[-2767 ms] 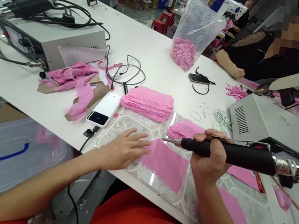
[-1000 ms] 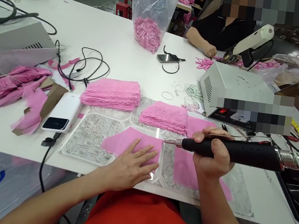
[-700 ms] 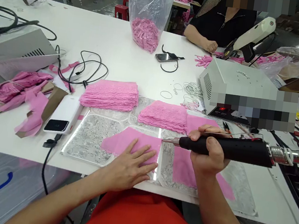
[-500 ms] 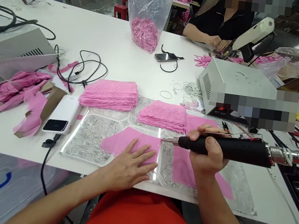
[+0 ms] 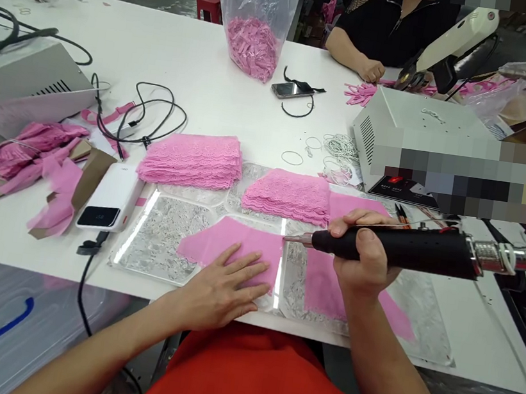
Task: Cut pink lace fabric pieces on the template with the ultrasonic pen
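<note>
My left hand (image 5: 226, 289) lies flat with fingers spread on a pink cloth piece (image 5: 211, 239), pressing it to a clear patterned mat (image 5: 160, 241). My right hand (image 5: 365, 262) is wrapped round a black handheld tool (image 5: 425, 251) with a slim metal tip and a metal-sheathed cable. That tip points left and meets the cloth's right edge near its upper corner; whether it presses down I cannot tell. Partly under my right hand and forearm lies a second pink cloth piece (image 5: 323, 289). Beyond it sit a pink lace stack (image 5: 287, 194) and a taller lace stack (image 5: 193, 159).
Left of the mat are a white power bank (image 5: 108, 196) with a cable and pink scraps (image 5: 27, 146). A grey box (image 5: 428, 122) stands back right, near white elastic loops (image 5: 342, 148). Across the table are a bag of pink pieces (image 5: 254, 41), a phone (image 5: 291, 89) and a co-worker's hand (image 5: 371, 70).
My view has tilted slightly. My hands, the tool and the cloth keep almost the same places relative to each other. The co-worker's two hands were together; now one shows on the table.
</note>
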`<act>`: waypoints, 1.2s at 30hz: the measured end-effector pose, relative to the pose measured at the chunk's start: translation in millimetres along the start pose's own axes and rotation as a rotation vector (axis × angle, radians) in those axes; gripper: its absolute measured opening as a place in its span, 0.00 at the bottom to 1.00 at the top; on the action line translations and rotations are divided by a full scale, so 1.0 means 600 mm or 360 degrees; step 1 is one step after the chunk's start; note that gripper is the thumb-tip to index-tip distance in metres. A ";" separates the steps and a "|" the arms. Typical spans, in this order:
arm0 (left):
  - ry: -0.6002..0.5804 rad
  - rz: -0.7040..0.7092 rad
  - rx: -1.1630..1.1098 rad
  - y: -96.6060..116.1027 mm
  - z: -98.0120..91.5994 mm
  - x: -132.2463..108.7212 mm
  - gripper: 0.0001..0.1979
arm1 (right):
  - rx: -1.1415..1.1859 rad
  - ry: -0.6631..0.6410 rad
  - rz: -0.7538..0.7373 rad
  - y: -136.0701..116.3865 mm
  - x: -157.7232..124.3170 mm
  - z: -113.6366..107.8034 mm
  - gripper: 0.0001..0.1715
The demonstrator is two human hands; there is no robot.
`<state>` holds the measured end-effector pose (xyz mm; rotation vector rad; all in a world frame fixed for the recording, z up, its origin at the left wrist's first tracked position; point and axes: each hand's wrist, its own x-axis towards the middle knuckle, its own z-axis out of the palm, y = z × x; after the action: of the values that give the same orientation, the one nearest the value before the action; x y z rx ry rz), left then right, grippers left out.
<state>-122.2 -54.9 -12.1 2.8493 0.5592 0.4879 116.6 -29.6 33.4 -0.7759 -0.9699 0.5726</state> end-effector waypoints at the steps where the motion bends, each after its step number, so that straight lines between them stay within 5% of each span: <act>1: -0.0006 0.0001 0.0004 0.000 0.000 0.000 0.16 | 0.0001 -0.0008 -0.0001 0.000 0.000 0.000 0.03; 19: 0.0073 0.0083 0.0016 0.016 -0.003 0.001 0.18 | 0.0075 -0.0024 0.0186 -0.032 -0.014 -0.018 0.07; 36: 0.0158 0.0099 -0.0030 0.015 0.006 -0.001 0.16 | 0.0066 -0.0122 0.0097 -0.022 -0.019 -0.012 0.05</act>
<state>-118.3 -63.9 -13.1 2.8443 0.4812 0.6445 119.2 -48.2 35.4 -0.7528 -1.0043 0.6778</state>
